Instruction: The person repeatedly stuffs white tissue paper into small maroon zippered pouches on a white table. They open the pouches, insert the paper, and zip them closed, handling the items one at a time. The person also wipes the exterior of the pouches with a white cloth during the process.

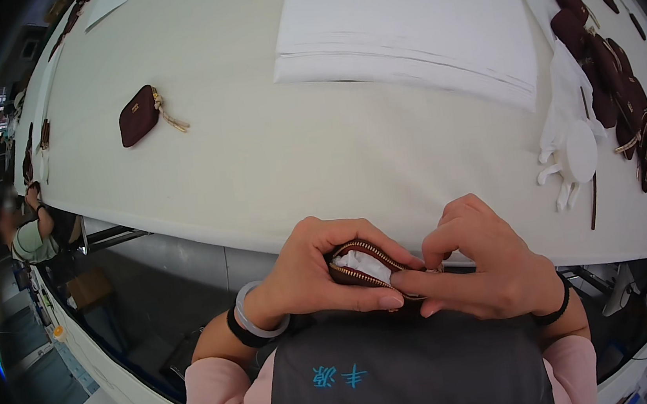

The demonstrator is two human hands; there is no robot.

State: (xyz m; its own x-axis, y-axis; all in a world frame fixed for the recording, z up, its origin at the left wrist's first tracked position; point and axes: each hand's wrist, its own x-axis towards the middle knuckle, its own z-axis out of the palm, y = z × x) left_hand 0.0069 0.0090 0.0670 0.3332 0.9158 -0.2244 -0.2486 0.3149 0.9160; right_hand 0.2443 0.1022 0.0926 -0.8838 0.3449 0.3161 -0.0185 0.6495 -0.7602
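A small dark maroon zip pouch (359, 276) is held unzipped just off the table's near edge, white paper stuffing (363, 264) showing between its brass zipper teeth. My left hand (323, 269) wraps the pouch from the left, thumb along the near side and fingers along the far side. At its right end my right hand (488, 267) has a finger reaching into the opening, with the other fingers curled near the zipper end. The zipper pull is mostly hidden by those fingers. Another maroon pouch (139, 117) with a pale tassel lies on the table at the left.
Across the white table (217, 166) lies a stack of white paper sheets (400, 28). Many maroon pouches (614, 81) are heaped at the right, beside white gloves (574, 152) and a thin dark stick (594, 193). Other people (35, 236) sit at the far left and far right.
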